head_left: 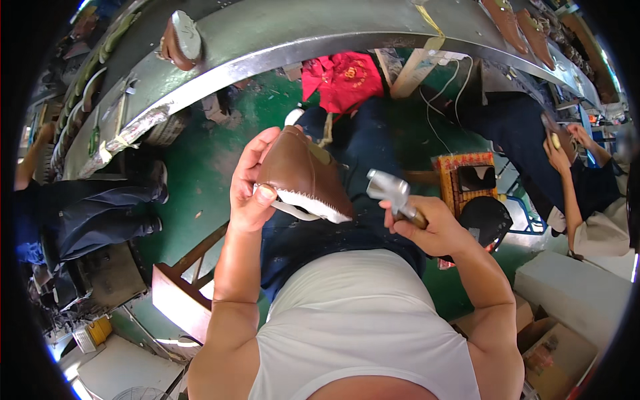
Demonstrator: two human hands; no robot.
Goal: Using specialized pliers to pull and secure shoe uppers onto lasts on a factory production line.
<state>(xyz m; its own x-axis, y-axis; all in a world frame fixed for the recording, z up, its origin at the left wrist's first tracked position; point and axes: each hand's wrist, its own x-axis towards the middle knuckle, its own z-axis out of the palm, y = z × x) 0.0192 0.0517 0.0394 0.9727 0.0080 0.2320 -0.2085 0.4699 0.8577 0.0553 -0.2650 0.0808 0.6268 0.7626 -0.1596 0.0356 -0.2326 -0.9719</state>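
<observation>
My left hand (250, 183) grips a brown leather shoe (293, 167) at its side, fingers behind and thumb on the lower edge. A pale strip (310, 203) with a jagged leather edge runs along the shoe's underside, which is tilted toward me. To the right, my right hand (427, 223) is closed around the short handle of a hammer (390, 188). The hammer's shiny metal head points up and left, apart from the shoe. Both things are held above my lap.
A curved metal-edged bench (267, 43) crosses the far side, bearing a brown shoe (179, 41) at left and more shoes (517, 30) at right. Other people sit left and right. A red cloth (343, 80) lies beyond my knees. Cardboard boxes (557, 357) stand at lower right.
</observation>
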